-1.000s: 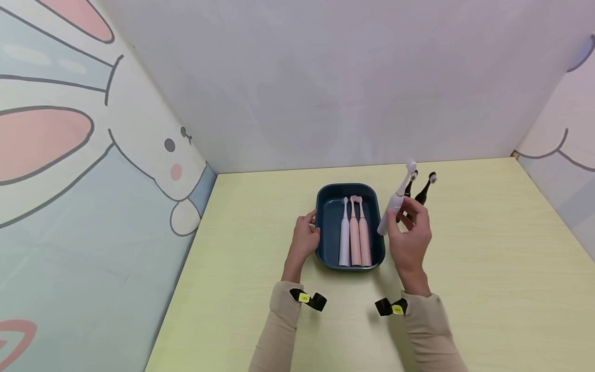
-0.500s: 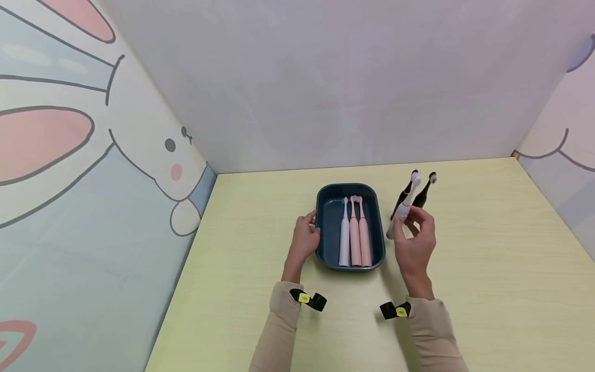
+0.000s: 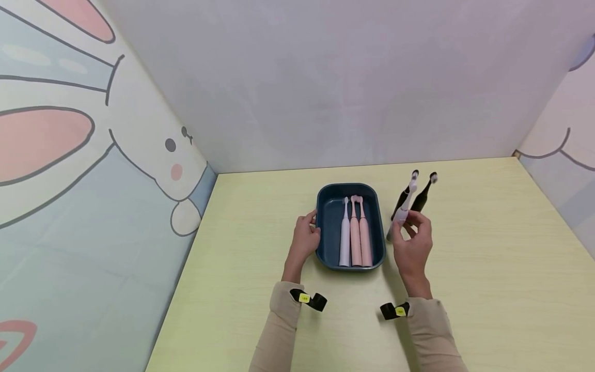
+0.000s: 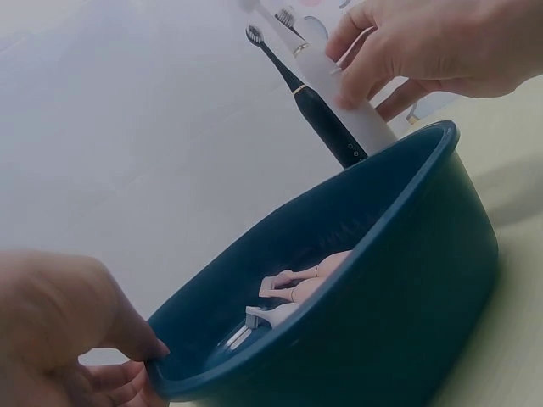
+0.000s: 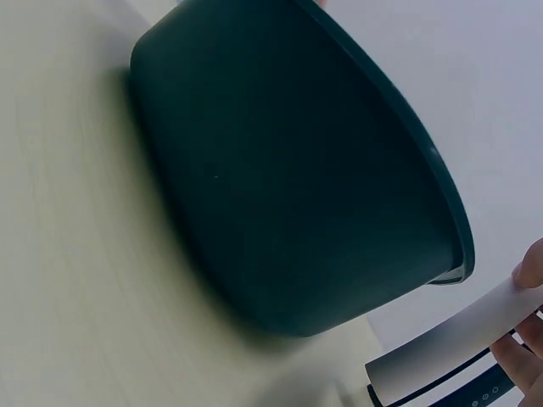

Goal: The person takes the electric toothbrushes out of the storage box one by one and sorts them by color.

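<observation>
With thumb and fingertips, my right hand pinches a white electric toothbrush just right of a dark teal bin. It stands upright, slightly tilted, its lower end at the table in the right wrist view. Two black electric toothbrushes stand upright close behind it; one black toothbrush shows beside the white one in the left wrist view. My left hand grips the bin's left rim, thumb on the edge. Inside the bin lie a white toothbrush and two pink toothbrushes.
The bin stands on a pale yellow-green table. A plain whitish wall rises behind the table's far edge. A wall with a rabbit drawing borders the left side, and another patterned wall the right.
My right hand has brought the white toothbrush down and slightly right, beside the black ones. The left hand and the bin have stayed put.
</observation>
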Demonstrator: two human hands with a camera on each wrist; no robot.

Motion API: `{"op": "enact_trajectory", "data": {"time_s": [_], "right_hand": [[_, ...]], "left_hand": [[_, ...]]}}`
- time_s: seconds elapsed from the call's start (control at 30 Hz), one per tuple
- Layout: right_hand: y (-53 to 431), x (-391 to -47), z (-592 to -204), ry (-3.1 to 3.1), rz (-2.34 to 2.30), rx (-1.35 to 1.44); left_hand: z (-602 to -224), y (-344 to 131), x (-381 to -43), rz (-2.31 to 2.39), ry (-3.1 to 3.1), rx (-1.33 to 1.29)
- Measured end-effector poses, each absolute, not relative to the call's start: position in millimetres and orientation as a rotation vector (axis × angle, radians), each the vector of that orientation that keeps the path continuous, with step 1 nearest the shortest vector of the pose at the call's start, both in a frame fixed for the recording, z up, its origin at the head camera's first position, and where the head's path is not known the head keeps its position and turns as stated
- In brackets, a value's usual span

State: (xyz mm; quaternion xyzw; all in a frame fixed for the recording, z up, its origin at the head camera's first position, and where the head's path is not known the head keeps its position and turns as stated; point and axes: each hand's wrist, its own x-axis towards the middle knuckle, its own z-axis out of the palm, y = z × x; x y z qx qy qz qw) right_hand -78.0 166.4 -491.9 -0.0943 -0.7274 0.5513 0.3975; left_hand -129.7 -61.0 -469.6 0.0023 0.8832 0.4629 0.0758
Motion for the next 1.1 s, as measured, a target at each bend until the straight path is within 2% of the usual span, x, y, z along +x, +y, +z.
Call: {"op": "enact_trajectory", "data": {"time_s": [1.1], "right_hand": [[169.6, -73.8, -504.1, -1.917, 1.358, -0.269]], "left_hand": [[-467.3, -60.8, -126.6, 1.386, 2.658, 0.002]]}}
